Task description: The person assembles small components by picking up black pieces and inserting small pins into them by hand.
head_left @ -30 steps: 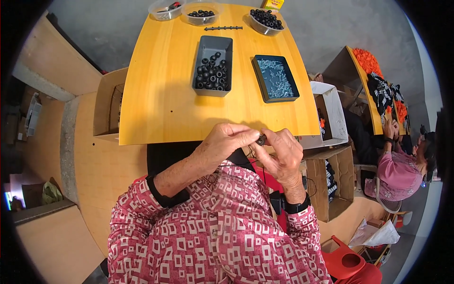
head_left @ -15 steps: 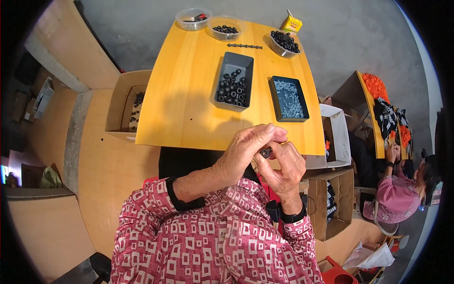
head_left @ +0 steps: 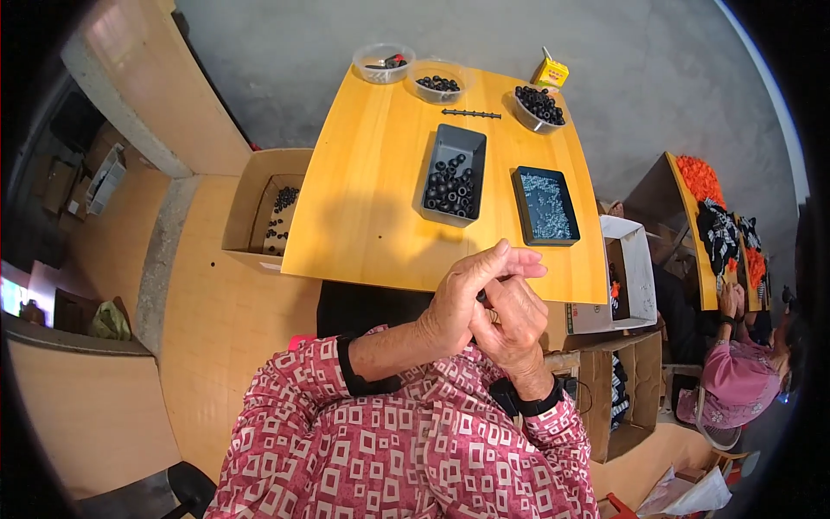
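Observation:
My left hand (head_left: 462, 298) and my right hand (head_left: 516, 324) are pressed together just in front of the near edge of the yellow wooden table (head_left: 372, 208). Between the fingers a small black part (head_left: 482, 297) shows; most of it is hidden. My left fingers lie stretched over the right hand. On the table beyond the hands stand a dark tray of black rings (head_left: 452, 176) and a dark tray of small silvery parts (head_left: 545, 205).
At the table's far edge stand three clear bowls (head_left: 437, 82) with dark parts, a yellow box (head_left: 551, 73) and a black strip (head_left: 471, 113). A cardboard box (head_left: 264, 212) sits left, a white box (head_left: 627, 277) right. Another person (head_left: 743, 381) works at the far right.
The view has swung, so the table now lies further up and left of centre. My hands stay joined, and the left fingers have stretched out over the right hand.

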A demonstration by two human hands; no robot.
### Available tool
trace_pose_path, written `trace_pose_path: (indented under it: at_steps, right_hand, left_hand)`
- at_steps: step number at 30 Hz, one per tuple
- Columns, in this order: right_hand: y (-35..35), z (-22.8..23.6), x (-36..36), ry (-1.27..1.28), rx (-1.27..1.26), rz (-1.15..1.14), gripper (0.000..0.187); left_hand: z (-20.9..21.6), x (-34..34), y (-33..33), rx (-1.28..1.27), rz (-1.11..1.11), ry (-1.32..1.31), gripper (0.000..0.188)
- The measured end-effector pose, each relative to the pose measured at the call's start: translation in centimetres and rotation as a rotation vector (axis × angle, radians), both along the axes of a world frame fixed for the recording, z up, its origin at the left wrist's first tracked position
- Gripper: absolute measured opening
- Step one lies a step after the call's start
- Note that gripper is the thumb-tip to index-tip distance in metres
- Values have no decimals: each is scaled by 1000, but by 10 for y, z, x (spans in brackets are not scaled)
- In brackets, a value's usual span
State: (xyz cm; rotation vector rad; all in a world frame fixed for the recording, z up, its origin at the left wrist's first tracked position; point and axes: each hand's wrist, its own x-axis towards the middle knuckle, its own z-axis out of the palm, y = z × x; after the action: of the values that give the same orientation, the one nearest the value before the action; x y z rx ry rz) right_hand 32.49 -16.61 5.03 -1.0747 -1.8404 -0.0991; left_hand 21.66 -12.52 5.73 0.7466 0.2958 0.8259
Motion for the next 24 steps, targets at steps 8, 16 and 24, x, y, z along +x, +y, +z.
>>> trace_pose_path:
  at_steps: [8, 16, 24]
  right_hand:
    - [3, 16, 19, 80, 40, -91, 28]
    - [5, 15, 36, 7, 163, -138, 37]
    - [3, 9, 11, -206, 76, -39, 44]
  left_hand:
    - [9, -6, 12, 12, 146, 100, 48]
    - [-1, -18, 7, 170, 164, 277, 29]
    - [-13, -48, 20, 340, 115, 261, 33]
